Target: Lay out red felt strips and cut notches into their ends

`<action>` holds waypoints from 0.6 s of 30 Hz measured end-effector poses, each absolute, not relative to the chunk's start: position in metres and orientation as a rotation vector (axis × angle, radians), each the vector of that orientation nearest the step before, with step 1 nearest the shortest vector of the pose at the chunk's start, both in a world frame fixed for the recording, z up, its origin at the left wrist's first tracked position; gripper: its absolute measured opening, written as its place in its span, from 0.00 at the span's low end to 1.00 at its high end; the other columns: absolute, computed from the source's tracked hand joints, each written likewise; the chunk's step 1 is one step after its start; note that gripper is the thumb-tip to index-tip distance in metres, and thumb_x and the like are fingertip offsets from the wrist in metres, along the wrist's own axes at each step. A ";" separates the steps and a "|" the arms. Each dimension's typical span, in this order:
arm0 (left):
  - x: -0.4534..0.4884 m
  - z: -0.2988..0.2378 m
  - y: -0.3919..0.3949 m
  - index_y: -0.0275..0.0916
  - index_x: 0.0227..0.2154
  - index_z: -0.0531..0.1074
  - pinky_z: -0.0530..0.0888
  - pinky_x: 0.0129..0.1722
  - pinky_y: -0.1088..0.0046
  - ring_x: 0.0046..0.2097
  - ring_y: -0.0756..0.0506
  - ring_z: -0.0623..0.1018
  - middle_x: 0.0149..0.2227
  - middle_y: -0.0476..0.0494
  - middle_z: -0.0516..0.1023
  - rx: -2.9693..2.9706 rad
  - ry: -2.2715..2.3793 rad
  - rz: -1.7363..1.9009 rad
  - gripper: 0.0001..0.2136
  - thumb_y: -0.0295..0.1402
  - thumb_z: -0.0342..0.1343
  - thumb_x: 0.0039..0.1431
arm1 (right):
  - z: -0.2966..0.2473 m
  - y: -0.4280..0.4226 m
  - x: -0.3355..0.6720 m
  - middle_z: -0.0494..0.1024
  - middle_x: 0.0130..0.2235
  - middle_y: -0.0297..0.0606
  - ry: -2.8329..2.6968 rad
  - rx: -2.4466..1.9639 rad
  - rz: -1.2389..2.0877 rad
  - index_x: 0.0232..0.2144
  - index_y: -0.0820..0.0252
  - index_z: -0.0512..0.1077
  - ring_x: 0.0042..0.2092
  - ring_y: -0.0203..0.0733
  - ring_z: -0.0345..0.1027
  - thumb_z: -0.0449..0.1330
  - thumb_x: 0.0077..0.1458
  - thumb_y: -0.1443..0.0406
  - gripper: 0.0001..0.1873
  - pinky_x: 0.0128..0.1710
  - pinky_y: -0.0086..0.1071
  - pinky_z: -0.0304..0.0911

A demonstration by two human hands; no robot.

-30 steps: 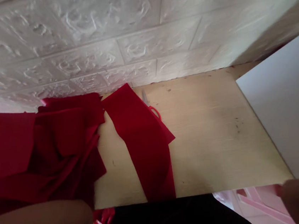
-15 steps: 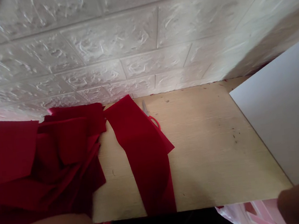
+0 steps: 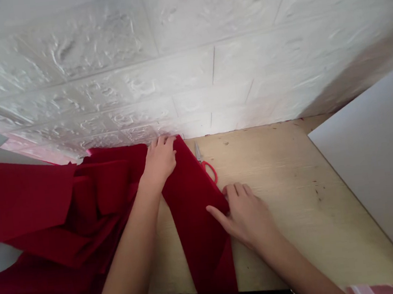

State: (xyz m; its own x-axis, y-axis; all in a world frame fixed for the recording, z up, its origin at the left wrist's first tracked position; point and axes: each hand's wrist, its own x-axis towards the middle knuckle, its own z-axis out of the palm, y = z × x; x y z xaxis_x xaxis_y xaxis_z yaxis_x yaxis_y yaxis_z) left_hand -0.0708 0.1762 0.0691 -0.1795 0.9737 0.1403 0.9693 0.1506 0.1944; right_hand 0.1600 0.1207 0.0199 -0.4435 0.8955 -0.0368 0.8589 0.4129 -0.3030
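Observation:
A long strip of red cloth (image 3: pixel 198 212) lies folded on the wooden tabletop, its lower end running over the near edge. On its upper left corner, close to the wall, rests my left hand (image 3: pixel 160 157), fingers stretched over the cloth. My right hand (image 3: pixel 247 212) touches the strip's right edge. Its thumb is spread over the cloth, apart from the bent fingers, whose tips are partly hidden at the edge. Scissors with red handles (image 3: pixel 210 171) lie beside the strip, blades toward the wall and partly covered by the cloth.
A heap of red cloth pieces (image 3: pixel 61 236) is piled on the left, some hanging past the table. A white brick-patterned wall (image 3: pixel 189 82) borders the back of the wooden tabletop (image 3: pixel 279 194). A large white panel (image 3: pixel 377 161) stands on the right.
Both hands have come up from the bottom corners onto the red strip. The strip's right corner, which stuck out past the scissors, is now at my right fingers. The view has shifted slightly.

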 end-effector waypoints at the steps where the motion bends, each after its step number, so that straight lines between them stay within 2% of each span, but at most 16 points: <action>1: -0.076 0.064 0.182 0.33 0.60 0.66 0.66 0.62 0.48 0.63 0.31 0.66 0.62 0.29 0.67 1.959 2.395 0.376 0.21 0.25 0.51 0.64 | 0.018 0.120 0.158 0.77 0.42 0.51 -2.541 -1.565 0.387 0.37 0.62 0.72 0.47 0.59 0.72 0.60 0.61 0.52 0.17 0.40 0.45 0.69; 4: -0.091 0.053 0.191 0.31 0.59 0.65 0.68 0.58 0.48 0.60 0.29 0.70 0.59 0.25 0.69 1.865 2.425 0.433 0.24 0.26 0.56 0.60 | 0.015 0.123 0.162 0.77 0.41 0.49 -2.526 -1.490 0.441 0.33 0.60 0.71 0.46 0.57 0.71 0.60 0.60 0.62 0.07 0.41 0.44 0.68; 7: -0.101 0.051 0.191 0.32 0.54 0.70 0.69 0.57 0.50 0.56 0.31 0.73 0.54 0.26 0.75 1.788 2.411 0.535 0.20 0.28 0.58 0.58 | 0.017 0.135 0.178 0.78 0.38 0.43 -2.406 -1.361 0.746 0.29 0.58 0.67 0.42 0.49 0.71 0.58 0.60 0.65 0.06 0.41 0.41 0.66; 9: -0.103 0.056 0.186 0.34 0.48 0.74 0.71 0.55 0.54 0.52 0.34 0.76 0.48 0.31 0.79 1.751 2.372 0.633 0.14 0.30 0.57 0.60 | 0.026 0.150 0.195 0.78 0.34 0.40 -2.260 -1.283 1.049 0.30 0.57 0.66 0.35 0.43 0.70 0.55 0.62 0.61 0.09 0.34 0.37 0.65; 11: -0.102 0.063 0.175 0.36 0.43 0.76 0.73 0.50 0.61 0.47 0.38 0.79 0.44 0.36 0.82 1.723 2.323 0.730 0.11 0.34 0.55 0.62 | 0.042 0.172 0.214 0.79 0.34 0.38 -2.111 -1.268 1.199 0.34 0.56 0.67 0.32 0.42 0.70 0.54 0.63 0.55 0.12 0.30 0.35 0.64; 13: -0.098 0.073 0.161 0.37 0.41 0.77 0.75 0.45 0.66 0.43 0.41 0.80 0.42 0.39 0.83 1.676 2.257 0.869 0.11 0.36 0.53 0.64 | 0.064 0.198 0.235 0.80 0.35 0.40 -2.037 -1.265 1.223 0.35 0.56 0.69 0.33 0.43 0.72 0.57 0.60 0.50 0.16 0.29 0.36 0.66; 15: -0.091 0.082 0.145 0.37 0.40 0.77 0.76 0.41 0.69 0.40 0.43 0.81 0.40 0.41 0.83 1.567 2.124 1.082 0.12 0.38 0.53 0.63 | 0.091 0.225 0.253 0.80 0.33 0.40 -2.067 -1.253 1.135 0.34 0.55 0.72 0.31 0.45 0.72 0.61 0.55 0.46 0.20 0.28 0.37 0.67; 18: -0.079 0.085 0.123 0.37 0.38 0.75 0.75 0.38 0.72 0.38 0.44 0.81 0.38 0.43 0.83 1.369 1.938 1.370 0.12 0.41 0.57 0.60 | 0.126 0.260 0.267 0.81 0.33 0.39 -2.245 -1.292 0.949 0.33 0.52 0.76 0.30 0.48 0.74 0.63 0.53 0.43 0.21 0.29 0.42 0.69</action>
